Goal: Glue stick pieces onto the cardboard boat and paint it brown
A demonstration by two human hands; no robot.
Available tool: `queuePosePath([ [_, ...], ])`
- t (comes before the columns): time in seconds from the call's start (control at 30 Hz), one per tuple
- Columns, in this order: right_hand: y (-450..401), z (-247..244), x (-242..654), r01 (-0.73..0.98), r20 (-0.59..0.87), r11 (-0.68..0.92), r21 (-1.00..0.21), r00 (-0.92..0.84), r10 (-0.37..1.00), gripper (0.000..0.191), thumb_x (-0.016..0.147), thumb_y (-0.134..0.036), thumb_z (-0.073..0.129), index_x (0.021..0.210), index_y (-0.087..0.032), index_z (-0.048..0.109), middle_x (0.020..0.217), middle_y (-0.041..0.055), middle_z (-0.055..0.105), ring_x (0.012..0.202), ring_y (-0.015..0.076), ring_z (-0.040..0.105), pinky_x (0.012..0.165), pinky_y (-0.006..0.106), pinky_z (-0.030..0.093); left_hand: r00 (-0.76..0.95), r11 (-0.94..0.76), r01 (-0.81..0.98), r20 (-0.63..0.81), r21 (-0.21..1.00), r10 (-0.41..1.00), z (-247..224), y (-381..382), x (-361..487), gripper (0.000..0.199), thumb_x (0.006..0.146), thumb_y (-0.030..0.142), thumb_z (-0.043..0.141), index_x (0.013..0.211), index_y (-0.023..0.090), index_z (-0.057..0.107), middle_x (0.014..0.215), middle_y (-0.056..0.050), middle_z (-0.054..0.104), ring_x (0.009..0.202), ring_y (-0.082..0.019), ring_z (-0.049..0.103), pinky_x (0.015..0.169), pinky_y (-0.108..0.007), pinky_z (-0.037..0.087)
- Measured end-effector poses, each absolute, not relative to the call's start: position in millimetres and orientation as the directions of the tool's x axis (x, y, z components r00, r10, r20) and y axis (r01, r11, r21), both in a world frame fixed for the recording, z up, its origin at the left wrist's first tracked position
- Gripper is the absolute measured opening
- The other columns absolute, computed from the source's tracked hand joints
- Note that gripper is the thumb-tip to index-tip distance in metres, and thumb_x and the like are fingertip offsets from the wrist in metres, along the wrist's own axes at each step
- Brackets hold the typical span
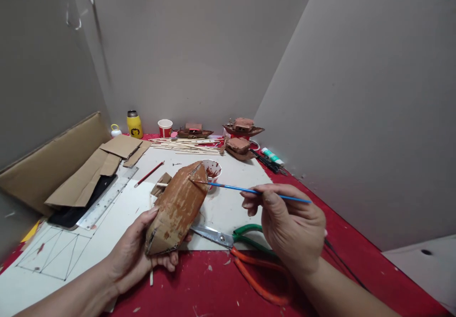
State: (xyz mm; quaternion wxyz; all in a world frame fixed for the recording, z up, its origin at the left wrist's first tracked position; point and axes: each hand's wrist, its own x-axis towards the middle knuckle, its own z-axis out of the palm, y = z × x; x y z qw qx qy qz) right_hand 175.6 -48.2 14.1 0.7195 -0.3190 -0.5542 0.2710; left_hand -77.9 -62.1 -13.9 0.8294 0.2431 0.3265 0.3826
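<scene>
A cardboard boat hull [178, 203], partly coated in brown paint with bare cardboard showing towards its near end, is held tilted in my left hand [131, 250], thumb on its side and fingers beneath. My right hand [292, 227] pinches a thin blue paintbrush [235, 188], whose tip touches the hull near its far end. Behind the hull stands a paper cup [213, 169] smeared with brown paint inside. Scissors [223, 237] with green and orange handles lie open below the brush, partly hidden by my right hand.
Finished-looking brown model boats [244, 126] stand at the back beside thin wooden sticks [188, 145]. A yellow bottle [134, 125] and a red-white cup [165, 128] are left of them. Cardboard pieces [81, 174], a ruler [107, 200] and a red pencil [149, 173] lie left.
</scene>
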Motion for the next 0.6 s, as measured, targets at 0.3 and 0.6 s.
queuePosePath([
  [0.3,-62.3,10.3,170.4,-0.07,0.642,0.648,-0.758,0.099,0.761,0.007,0.089,-0.026,0.072,0.093,-0.025,0.078,0.076,0.0039,0.078,0.058,0.0148,0.072,0.048,0.022,0.058,0.485,0.573,-0.473,-0.345,0.669,0.804,-13.8,-62.8,-78.6,0.045,0.084,0.051,0.065,0.099,0.009,0.073,0.088,-0.018,0.078,0.056,-0.021,0.07,0.052,-0.03,0.058],
  [0.6,-74.7,13.9,163.5,-0.053,0.711,0.711,-0.702,-0.109,0.694,0.015,0.093,-0.024,0.066,0.101,-0.027,0.078,0.074,0.0052,0.076,0.062,0.0178,0.072,0.052,0.027,0.06,0.488,0.558,-0.474,-0.324,0.681,0.81,-17.2,-61.2,-78.7,0.045,0.088,0.05,0.059,0.099,0.009,0.073,0.089,-0.017,0.078,0.058,-0.02,0.07,0.054,-0.03,0.059],
])
